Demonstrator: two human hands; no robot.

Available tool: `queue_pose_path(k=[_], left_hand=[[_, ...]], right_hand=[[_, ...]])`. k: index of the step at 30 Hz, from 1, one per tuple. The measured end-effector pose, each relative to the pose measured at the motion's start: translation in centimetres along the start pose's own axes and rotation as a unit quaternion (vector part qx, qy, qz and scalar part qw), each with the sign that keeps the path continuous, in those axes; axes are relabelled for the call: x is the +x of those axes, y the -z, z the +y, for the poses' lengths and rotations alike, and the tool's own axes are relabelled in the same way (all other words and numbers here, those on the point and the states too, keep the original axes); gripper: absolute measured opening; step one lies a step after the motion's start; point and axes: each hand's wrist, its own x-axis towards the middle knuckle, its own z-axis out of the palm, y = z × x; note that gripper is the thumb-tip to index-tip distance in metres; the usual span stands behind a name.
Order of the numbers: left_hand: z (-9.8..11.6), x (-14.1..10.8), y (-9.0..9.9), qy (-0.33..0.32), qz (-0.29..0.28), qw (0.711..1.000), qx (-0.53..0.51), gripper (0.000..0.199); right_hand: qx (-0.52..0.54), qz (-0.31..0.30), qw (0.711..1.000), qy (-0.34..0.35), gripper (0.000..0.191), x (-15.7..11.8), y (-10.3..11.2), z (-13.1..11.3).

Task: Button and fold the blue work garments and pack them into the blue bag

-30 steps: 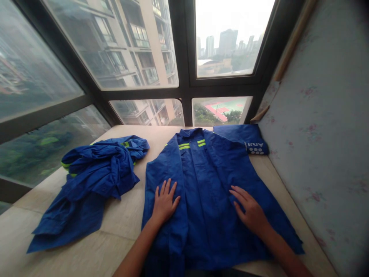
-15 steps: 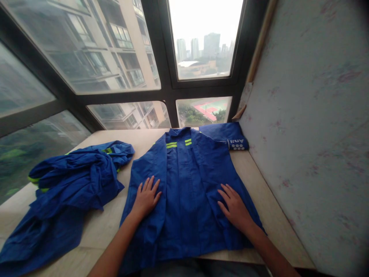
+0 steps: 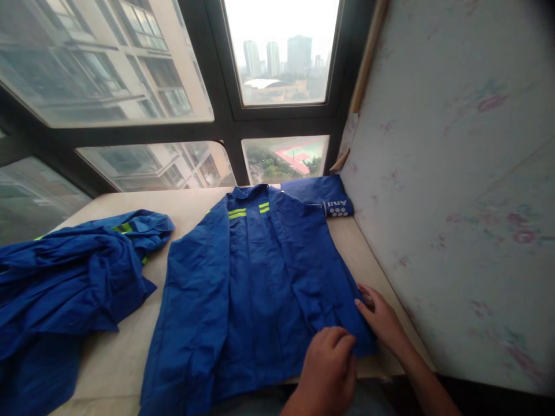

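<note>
A blue jacket (image 3: 260, 277) with yellow-green stripes on its chest lies spread out, collar toward the window, its sleeves laid over the front. My left hand (image 3: 327, 367) is at the jacket's lower right part, fingers curled round its hem or cuff; the fingertips are partly hidden. At the jacket's right edge is my right hand (image 3: 379, 315), thumb on the cloth and fingers bent beside the edge, apart from the thumb.
A crumpled blue garment (image 3: 99, 271) with yellow-green stripes lies at the left on the pale wooden surface (image 3: 117, 370). Behind the jacket's right shoulder sits a folded blue cloth (image 3: 321, 193) with white print. Windows stand behind; a patterned wall (image 3: 455, 202) rises at right.
My left hand has left the jacket's left sleeve and crossed to its lower right part. My right hand has moved outward to the right edge. The view has shifted right.
</note>
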Motion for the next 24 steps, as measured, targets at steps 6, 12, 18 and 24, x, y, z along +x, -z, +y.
queue_pose_path(k=[6,12,18,24], left_hand=[[0.1,3.8,-3.0,0.176,-0.028,0.972,-0.153,0.041],[-1.7,5.2,-3.3,0.270,0.020,0.930,-0.248,0.027],[-2.7,5.5,-4.0,0.310,0.055,0.901,-0.298,0.015],[-3.4,5.2,-4.1,0.320,0.078,0.881,-0.339,0.016]], right_hand=[[0.093,-0.040,0.993,-0.058,0.045,0.0,0.8,0.3],[0.157,-0.072,0.983,-0.060,0.048,-1.9,1.0,-2.2],[0.213,-0.181,0.957,-0.071,0.055,-0.5,0.6,-3.3],[0.175,-0.082,0.979,-0.060,0.055,6.1,-3.4,-3.2]])
